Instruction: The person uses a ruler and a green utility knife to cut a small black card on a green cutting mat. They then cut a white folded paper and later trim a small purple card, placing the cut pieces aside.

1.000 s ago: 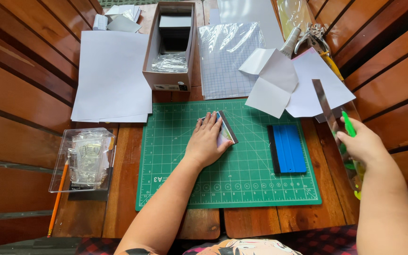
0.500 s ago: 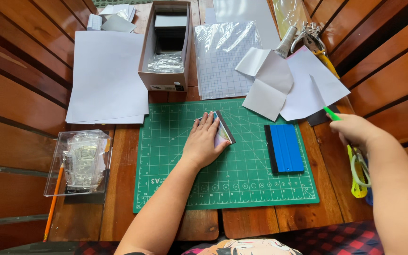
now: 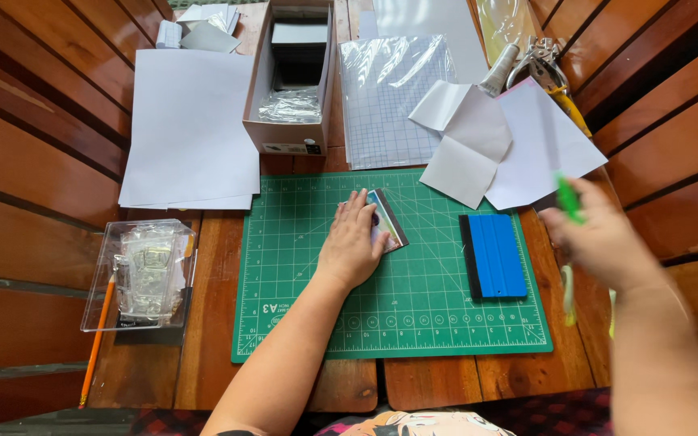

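My left grip [image 3: 355, 242] lies flat and released on a small card [image 3: 387, 220] on the green cutting mat [image 3: 414, 323]; my right grip [image 3: 599, 238], blurred, is clenched on a green-handled tool [image 3: 567, 198]. I judge the unclamped card could slide if pressed unevenly. The slatted wooden desk [image 3: 203, 323] is crowded with paper sheets [image 3: 187, 129], a box [image 3: 288, 77] and a blue squeegee [image 3: 492, 256].

You have a single view, from the camera on your head, looking steeply down and slightly forward over the wooden table [image 3: 203, 323], close enough that your forearms enter from the bottom edge of the frame. The green cutting mat [image 3: 438, 323] sits centred near the table's near edge, while the far edge runs out of the top. No second view shares this scene.
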